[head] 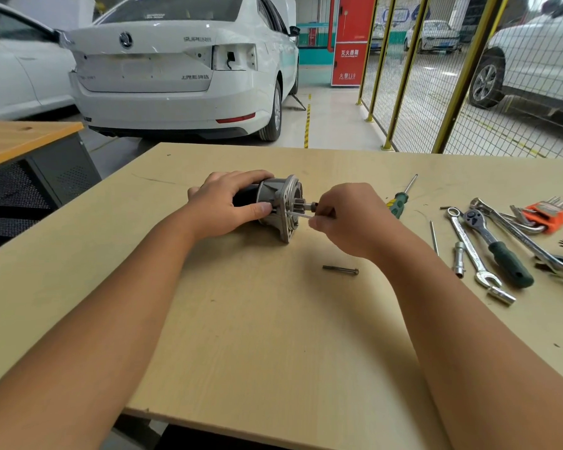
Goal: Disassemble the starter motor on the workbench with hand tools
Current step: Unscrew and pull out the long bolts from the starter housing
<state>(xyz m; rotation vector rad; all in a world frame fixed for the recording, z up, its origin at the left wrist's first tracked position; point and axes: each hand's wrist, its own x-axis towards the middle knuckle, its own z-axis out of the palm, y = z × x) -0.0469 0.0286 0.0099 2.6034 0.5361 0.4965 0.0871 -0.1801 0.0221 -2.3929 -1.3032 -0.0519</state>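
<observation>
Garage cars stand behind the pale wooden surface (273, 319). The starter motor (275, 203) lies on its side under the left hand (228, 203), whose fingers curl round its dark body. The right hand (345, 216), just beside the pinion end, pinches a long thin bolt (301, 215), seemingly drawing it out. A straight pull along its length seems needed next. One loose bolt (340, 270) lies near the right wrist.

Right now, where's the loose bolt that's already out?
In the head view, the loose bolt lies flat on the workbench, near-right of the starter motor, just under the right forearm and left of the wrenches.
</observation>
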